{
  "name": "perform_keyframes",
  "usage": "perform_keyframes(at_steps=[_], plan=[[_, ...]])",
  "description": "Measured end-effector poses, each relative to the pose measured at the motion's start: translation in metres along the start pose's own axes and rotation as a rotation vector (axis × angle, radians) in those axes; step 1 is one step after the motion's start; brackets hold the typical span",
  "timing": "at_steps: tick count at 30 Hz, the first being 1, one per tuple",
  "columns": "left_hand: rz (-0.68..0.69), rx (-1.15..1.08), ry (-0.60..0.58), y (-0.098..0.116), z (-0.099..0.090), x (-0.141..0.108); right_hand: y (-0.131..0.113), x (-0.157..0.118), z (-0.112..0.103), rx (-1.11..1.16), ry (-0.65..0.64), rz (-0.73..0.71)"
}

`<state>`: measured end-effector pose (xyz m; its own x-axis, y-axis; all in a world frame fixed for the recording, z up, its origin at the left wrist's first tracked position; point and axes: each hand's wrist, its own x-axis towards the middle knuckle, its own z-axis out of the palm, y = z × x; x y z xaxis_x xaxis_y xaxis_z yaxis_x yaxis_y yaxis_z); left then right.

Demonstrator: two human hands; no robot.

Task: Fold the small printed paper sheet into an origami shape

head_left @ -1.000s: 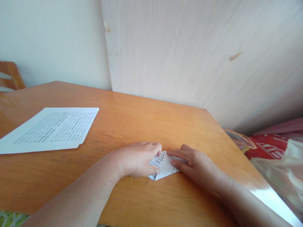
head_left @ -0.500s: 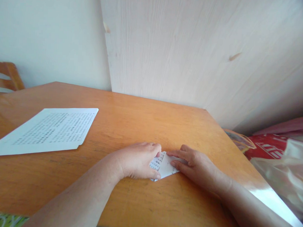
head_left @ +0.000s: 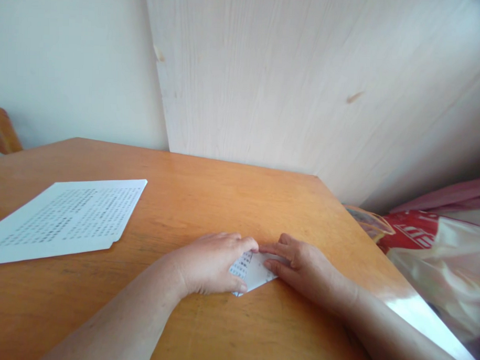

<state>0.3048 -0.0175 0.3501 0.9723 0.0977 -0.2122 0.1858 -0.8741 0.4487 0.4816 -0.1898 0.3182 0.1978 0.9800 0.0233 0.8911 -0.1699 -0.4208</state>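
Note:
A small piece of folded paper, printed on its left part and mostly blank on its right, lies on the wooden table. My left hand grips its left side, the thumb at the near corner and the index finger at the far edge. From the right, my right hand holds the other side, with thumb and index finger laid on the paper and the remaining fingers curled. Both hands partly cover the paper, so its full outline is hidden.
A stack of printed sheets lies on the table's left part. Behind the table stand a white wall and a pale wood panel. A chair shows at far left. Red and whitish bags sit beyond the right edge.
The view has shifted slightly, so most things sit a little further left and lower. My left index fingertip has come to the paper's far corner, close to the right index fingertip.

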Motion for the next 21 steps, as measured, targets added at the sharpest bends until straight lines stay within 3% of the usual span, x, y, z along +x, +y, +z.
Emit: perform_keyframes(at_steps=[15, 21], plan=[[0.001, 0.031, -0.011, 0.0014, 0.0002, -0.0017, -0.0039, -0.0021, -0.0008, -0.006, 0.023, -0.006], [-0.013, 0.044, 0.046, 0.0011, 0.0055, 0.0005, -0.0040, -0.0030, -0.0004, 0.000, 0.034, -0.014]])
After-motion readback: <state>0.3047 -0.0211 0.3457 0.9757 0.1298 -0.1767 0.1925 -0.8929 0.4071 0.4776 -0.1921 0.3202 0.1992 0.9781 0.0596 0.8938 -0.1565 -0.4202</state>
